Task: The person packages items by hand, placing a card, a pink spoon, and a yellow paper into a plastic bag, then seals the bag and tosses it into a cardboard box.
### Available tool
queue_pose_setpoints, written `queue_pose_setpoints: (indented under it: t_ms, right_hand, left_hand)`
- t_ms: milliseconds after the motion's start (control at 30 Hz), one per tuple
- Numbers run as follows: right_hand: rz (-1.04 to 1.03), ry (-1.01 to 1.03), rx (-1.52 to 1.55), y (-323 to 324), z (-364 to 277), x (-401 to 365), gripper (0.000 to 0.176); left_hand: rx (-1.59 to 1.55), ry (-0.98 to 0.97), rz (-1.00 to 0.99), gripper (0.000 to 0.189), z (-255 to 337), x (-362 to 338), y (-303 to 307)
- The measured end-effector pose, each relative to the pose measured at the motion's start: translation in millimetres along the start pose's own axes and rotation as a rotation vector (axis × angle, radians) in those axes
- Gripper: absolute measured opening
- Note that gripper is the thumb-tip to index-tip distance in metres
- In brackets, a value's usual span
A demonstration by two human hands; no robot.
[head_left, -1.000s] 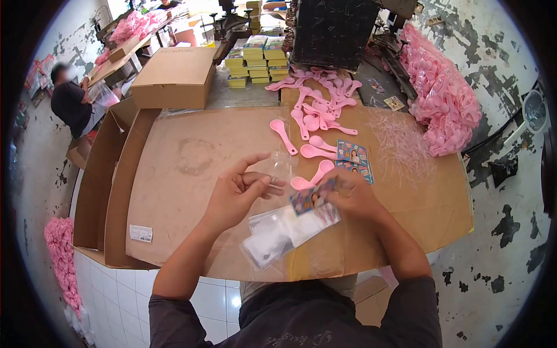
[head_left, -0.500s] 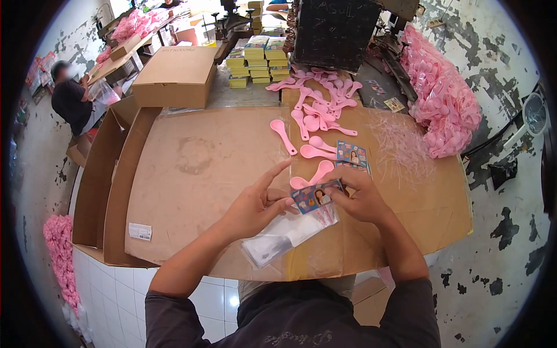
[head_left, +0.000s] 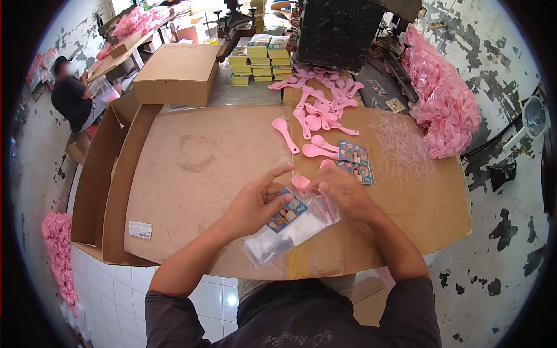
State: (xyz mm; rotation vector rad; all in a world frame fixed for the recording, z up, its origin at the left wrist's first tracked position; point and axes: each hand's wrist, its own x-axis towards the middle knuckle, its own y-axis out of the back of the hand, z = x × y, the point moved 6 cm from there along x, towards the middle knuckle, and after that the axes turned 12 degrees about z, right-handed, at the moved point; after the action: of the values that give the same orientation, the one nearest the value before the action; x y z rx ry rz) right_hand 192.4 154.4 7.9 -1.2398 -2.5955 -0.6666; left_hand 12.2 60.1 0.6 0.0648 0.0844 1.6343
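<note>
Between thumb and fingers, my left hand [head_left: 255, 204] holds a small blue printed card [head_left: 288, 211], tilted above clear plastic bags [head_left: 272, 240]. My right hand [head_left: 343, 191] is at the pink measuring spoons just right of the card, fingers bent together; what it grips, if anything, is partly hidden and blurred. One pink spoon bowl [head_left: 301, 183] shows beside its fingertips. Beyond that hand, more blue cards [head_left: 355, 152] lie by two pink spoons [head_left: 319, 151]. A single pink spoon [head_left: 285, 135] lies farther left.
A pile of pink spoons [head_left: 328, 101] lies at the back. Behind the cardboard surface [head_left: 203, 174] are a closed box [head_left: 177, 69] and stacked cards [head_left: 261, 61]. Bagged pink spoons [head_left: 444, 98] and plastic strips [head_left: 403, 142] are on the right. A person [head_left: 71, 98] stands far left.
My right hand has let go of the blue card and moved onto the spoons. The card has turned and shifted left and down in my left hand.
</note>
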Motion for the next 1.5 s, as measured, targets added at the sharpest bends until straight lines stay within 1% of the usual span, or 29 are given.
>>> queue_pose_setpoints:
  t_ms: [100, 200, 300, 333, 400, 500, 600, 633, 700, 800, 900, 1000, 1100, 1133, 1200, 1300, 1400, 1467, 1500]
  right_hand:
    - [0.088, 0.139, -0.538, 21, 0, 1, 0.019]
    - [-0.006, 0.279, -0.693, 13, 0, -4, 0.021]
    - [0.027, 0.305, -0.713, 11, 7, -3, 0.024]
    - [0.033, 0.223, -0.648, 14, 7, -1, 0.023]
    - [0.044, 0.061, -0.515, 21, 0, 2, 0.022]
    - [0.158, 0.035, -0.267, 36, -12, 0, 0.023]
    - [0.134, 0.099, -0.299, 45, -27, -2, 0.023]
    - [0.146, 0.087, -0.257, 46, -25, -2, 0.023]
    - [0.169, 0.064, -0.174, 47, -21, -3, 0.023]
    - [0.156, 0.114, -0.201, 43, -30, -1, 0.023]
    - [0.035, 0.164, -0.230, 31, -41, -1, 0.021]
    - [-0.062, 0.115, -0.285, 21, -33, -1, 0.027]
    - [0.008, 0.206, -0.210, 6, -49, -1, 0.042]
    - [-0.032, 0.175, -0.085, -2, -50, -2, 0.046]
    - [-0.109, 0.113, 0.164, -13, -52, -4, 0.055]
    - [-0.354, -0.062, 0.288, -33, -56, -9, 0.064]
    - [-0.461, 0.060, 0.058, -41, -53, -9, 0.071]
    - [-0.431, -0.075, 0.529, -38, -53, -4, 0.075]
    - [-0.413, -0.144, 0.763, -35, -54, 1, 0.078]
  left_hand:
    - [-0.148, 0.020, 0.055, 0.048, -5, 5, 7]
    - [-0.187, 0.029, -0.051, 0.043, -16, 7, 0]
    - [-0.071, 0.055, -0.102, 0.038, -27, 5, -8]
    - [-0.076, 0.077, -0.100, 0.035, -27, 5, -8]
    - [-0.116, 0.071, -0.068, 0.036, -17, 3, -7]
    - [-0.194, 0.030, -0.003, 0.039, -13, 5, -1]
    - [-0.208, 0.019, 0.022, 0.042, -14, 7, 4]
    - [-0.199, 0.023, 0.021, 0.043, -15, 8, 4]
    - [-0.184, 0.018, -0.007, 0.043, -14, 7, 2]
    - [-0.194, 0.046, -0.024, 0.040, -5, 4, -2]
    - [-0.204, 0.080, -0.038, 0.038, -7, 2, -6]
    - [-0.182, 0.059, -0.066, 0.037, -9, 0, -11]
    - [-0.197, 0.026, -0.068, 0.037, -14, 0, -17]
    - [-0.211, 0.019, -0.065, 0.037, -16, -1, -18]
    - [-0.254, 0.023, -0.152, 0.036, -11, -4, -19]
    - [-0.273, 0.010, -0.255, 0.035, -6, -6, -21]
    - [-0.321, 0.013, -0.289, 0.037, -10, -6, -21]
    - [-0.366, 0.057, -0.292, 0.040, -10, -7, -18]
    - [-0.388, 0.094, -0.293, 0.043, 1, -9, -16]
